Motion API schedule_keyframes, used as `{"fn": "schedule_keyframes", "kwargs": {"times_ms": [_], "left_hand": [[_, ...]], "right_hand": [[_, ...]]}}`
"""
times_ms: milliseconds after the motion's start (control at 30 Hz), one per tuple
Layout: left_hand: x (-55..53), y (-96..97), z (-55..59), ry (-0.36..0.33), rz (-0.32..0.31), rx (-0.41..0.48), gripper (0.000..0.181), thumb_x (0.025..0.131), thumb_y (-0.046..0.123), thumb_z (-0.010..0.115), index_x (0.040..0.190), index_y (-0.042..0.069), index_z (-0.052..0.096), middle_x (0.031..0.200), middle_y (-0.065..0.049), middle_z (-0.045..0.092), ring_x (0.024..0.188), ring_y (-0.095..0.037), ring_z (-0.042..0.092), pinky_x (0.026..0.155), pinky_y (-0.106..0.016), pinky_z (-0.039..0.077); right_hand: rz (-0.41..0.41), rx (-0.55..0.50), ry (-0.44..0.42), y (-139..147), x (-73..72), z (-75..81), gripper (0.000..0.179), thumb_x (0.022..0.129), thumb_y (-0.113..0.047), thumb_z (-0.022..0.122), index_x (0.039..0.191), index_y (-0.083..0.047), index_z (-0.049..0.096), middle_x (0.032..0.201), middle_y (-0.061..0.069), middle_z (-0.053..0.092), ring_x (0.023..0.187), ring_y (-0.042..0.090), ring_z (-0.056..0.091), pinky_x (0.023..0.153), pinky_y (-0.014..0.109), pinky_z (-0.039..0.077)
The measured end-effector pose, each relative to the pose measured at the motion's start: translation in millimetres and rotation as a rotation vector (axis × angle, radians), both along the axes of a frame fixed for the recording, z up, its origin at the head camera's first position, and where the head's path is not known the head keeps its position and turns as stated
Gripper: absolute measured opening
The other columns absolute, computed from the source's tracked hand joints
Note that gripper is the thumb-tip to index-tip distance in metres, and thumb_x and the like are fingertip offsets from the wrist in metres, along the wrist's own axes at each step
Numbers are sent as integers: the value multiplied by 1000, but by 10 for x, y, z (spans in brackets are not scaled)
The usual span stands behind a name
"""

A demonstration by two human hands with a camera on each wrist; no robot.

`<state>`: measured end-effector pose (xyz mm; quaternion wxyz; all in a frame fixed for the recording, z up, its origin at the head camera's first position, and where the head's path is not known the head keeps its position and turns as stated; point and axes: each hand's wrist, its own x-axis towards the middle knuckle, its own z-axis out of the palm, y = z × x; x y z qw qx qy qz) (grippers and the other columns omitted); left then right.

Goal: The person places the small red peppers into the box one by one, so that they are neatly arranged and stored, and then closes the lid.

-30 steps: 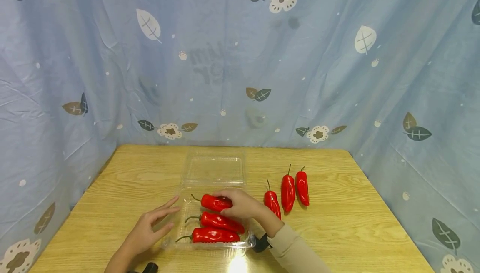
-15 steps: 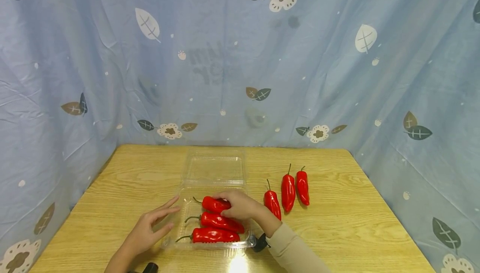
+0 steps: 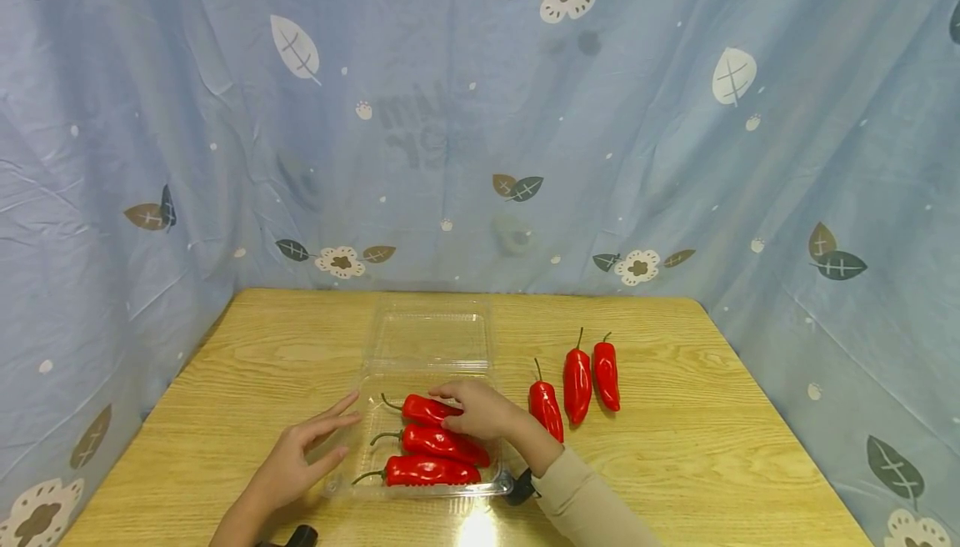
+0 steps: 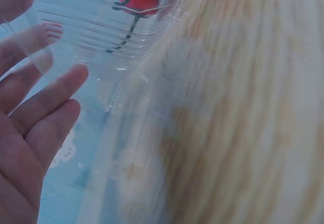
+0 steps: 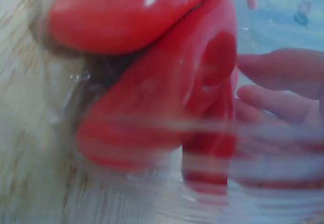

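Note:
In the head view a clear plastic clamshell container [image 3: 420, 493] holds three red peppers side by side, stems pointing left: a back pepper [image 3: 420, 408], a middle pepper [image 3: 442, 444] and a front pepper [image 3: 429, 470]. My right hand [image 3: 483, 411] lies over the tip end of the back pepper, fingers above and thumb along its near side, loosely spread and hiding that end. The right wrist view shows the thumb [image 5: 283, 72] and fingers close beside the peppers, fairly straight. My left hand [image 3: 292, 459] is at the container's left side with fingers spread, holding nothing.
The transparent lid [image 3: 429, 338] lies folded back behind the container. Three more red peppers, a nearer one [image 3: 546, 412], a middle one [image 3: 577, 386] and a far right one [image 3: 606, 376], lie on the wooden table [image 3: 705, 447]. A blue patterned curtain [image 3: 480, 122] surrounds the table.
The back pepper shifted slightly right and nearer the middle pepper, then a little left. My right hand hardly moved and now lies more loosely over it. The left hand stayed still.

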<state>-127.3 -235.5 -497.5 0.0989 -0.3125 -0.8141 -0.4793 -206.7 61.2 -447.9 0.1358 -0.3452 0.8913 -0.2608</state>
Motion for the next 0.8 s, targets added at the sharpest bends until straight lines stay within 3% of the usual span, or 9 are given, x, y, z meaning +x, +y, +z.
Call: {"fn": "schedule_keyframes", "kwargs": {"times_ms": [300,533,800], "left_hand": [[10,5,21,0,5,-2,39,86,-7,61,125,-6,56,144,-29,38,134,-7,39,102,-11,35],[-1,14,-1,52,10,2,39,85,-9,61,124,-5,58,142,-29,40,133,-8,40,101,-11,35],[1,21,-3,36,18,3,39,85,-8,63,123,-6,58,140,-32,40,133,-5,39,100,-10,35]], "right_hand": [[9,-332,-38,80,-3,-47,44,90,-9,60,132,2,53,133,13,57,124,26,53,105,36,43],[-24,-592,-75,154,17,-26,44,89,-1,60,132,3,51,133,23,54,125,31,52,107,38,40],[-72,-699,-145,315,54,97,48,92,-1,58,137,4,45,139,23,48,130,35,45,109,46,35]]}}
